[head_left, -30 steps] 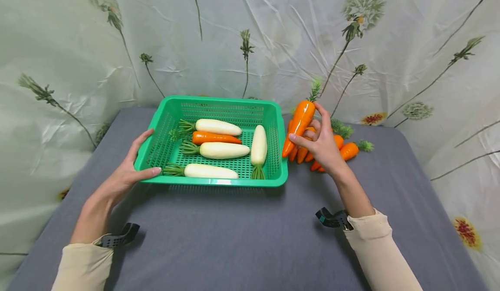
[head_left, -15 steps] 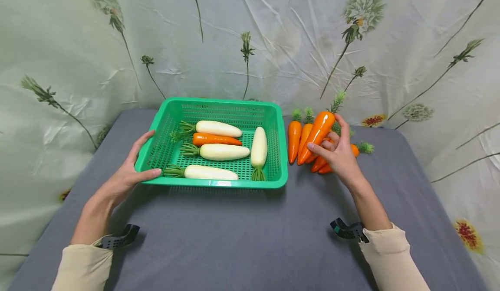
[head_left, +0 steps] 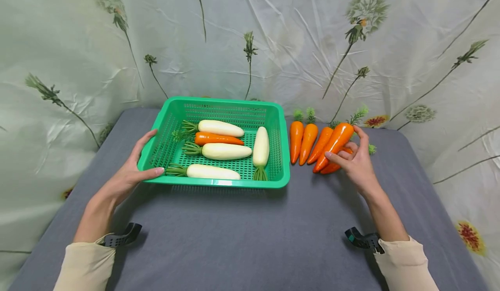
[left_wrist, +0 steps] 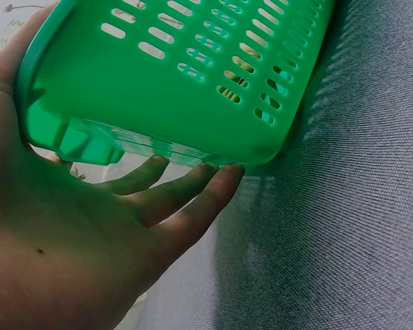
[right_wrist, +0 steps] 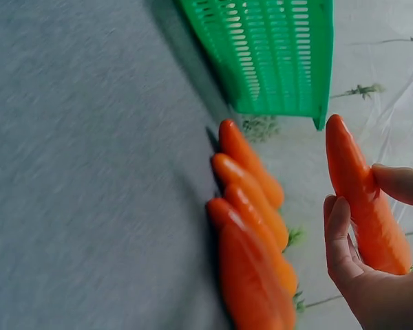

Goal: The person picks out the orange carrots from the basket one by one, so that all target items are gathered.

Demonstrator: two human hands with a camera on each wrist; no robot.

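In the left wrist view the basket [left_wrist: 193, 75] is cut off by the top edge, so its contents are out of sight, and the left hand [left_wrist: 76, 234] runs off the bottom and left edges. In the right wrist view the right hand [right_wrist: 372, 275] is cut by the right edge, and the held carrot [right_wrist: 363, 199] hides its green top behind the fingers. In the head view the right hand [head_left: 357, 163] covers part of a carrot lying beneath it.

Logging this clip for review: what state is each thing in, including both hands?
Green basket: flat on the table, holding four white radishes and one carrot.
Left hand: grips the basket's near-left corner.
Right hand: pinches a carrot.
Held carrot: tilted, above the carrots on the table.
Carrot row: lying beside the basket.
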